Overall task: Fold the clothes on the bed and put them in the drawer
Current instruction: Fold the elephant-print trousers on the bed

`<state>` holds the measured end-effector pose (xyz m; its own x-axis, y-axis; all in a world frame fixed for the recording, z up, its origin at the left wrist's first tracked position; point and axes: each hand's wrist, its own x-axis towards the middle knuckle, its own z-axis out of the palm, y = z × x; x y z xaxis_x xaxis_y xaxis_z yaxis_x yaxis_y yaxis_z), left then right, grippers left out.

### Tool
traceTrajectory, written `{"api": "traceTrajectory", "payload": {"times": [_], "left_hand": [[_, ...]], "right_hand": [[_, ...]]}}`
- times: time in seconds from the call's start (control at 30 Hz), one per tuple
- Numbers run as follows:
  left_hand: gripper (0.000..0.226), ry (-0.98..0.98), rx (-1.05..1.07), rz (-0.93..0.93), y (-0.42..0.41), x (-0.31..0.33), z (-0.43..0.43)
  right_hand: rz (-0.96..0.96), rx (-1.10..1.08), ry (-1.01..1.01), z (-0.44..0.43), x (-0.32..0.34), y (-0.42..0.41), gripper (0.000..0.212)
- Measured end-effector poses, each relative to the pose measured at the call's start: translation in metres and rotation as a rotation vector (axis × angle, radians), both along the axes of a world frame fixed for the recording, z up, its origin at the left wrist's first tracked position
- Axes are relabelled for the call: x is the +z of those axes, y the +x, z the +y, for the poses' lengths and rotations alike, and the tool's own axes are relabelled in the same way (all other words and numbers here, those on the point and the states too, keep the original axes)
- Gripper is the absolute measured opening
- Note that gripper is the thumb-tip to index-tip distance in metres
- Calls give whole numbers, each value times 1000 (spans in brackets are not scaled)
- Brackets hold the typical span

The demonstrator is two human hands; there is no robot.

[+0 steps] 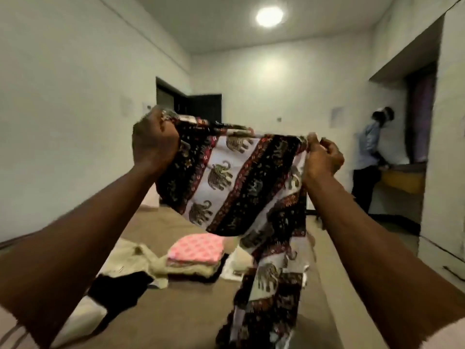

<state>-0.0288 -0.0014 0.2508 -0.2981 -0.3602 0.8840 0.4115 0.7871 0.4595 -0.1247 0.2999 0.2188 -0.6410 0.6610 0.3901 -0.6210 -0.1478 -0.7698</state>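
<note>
I hold up an elephant-print garment (241, 187), white with dark red-and-black bands, above the bed (201, 311). My left hand (154, 139) grips its top left corner in a fist. At the top right edge, my right hand (322, 157) pinches the cloth. One long part hangs down to the bed at the lower middle. Below it on the brown sheet lies a folded pink patterned cloth (196, 249) stacked on a beige folded piece (191, 269). A loose beige garment (130, 258) and a black garment (118, 290) lie to the left.
A person in a light blue shirt (367, 157) stands at the right by a recess with a yellow counter (402, 182). A dark open door (191, 104) is at the far wall. White paper (236, 265) lies on the bed.
</note>
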Motion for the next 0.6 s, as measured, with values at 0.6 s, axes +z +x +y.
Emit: {"api": "traceTrajectory", "payload": {"times": [0.6], "left_hand": [[30,136,-469,28,93,37,55]], "right_hand": [[70,-650,241,58,121,106,36]]}}
